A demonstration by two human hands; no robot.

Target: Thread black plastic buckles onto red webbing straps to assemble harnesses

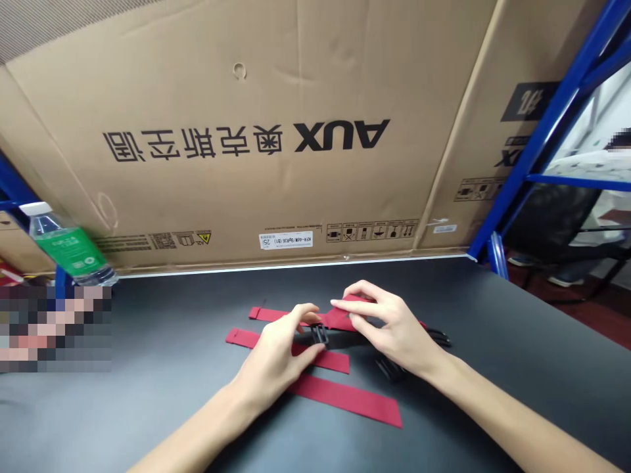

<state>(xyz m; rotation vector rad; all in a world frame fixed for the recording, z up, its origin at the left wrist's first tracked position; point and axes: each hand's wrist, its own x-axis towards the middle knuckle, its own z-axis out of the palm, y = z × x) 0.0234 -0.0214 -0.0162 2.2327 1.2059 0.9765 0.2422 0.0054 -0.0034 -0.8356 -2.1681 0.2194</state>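
My left hand (276, 351) grips a black plastic buckle (320, 334) between thumb and fingers. Red webbing strap (340, 318) runs from the buckle to my right hand (392, 325), whose fingers pinch it. Under my left hand lie more red strap pieces, one with a folded end (241, 337) and a wider flat length (350, 398) reaching towards the right. Another black buckle part (389, 368) lies on the table below my right hand. Thin black curved pieces (438, 337) show just past my right wrist.
The dark table (148, 394) ends at a large cardboard box wall (246, 190). A water bottle with a green label (73, 249) stands tilted at the left. Blue metal posts (537, 144) frame the right side, and a person sits beyond them.
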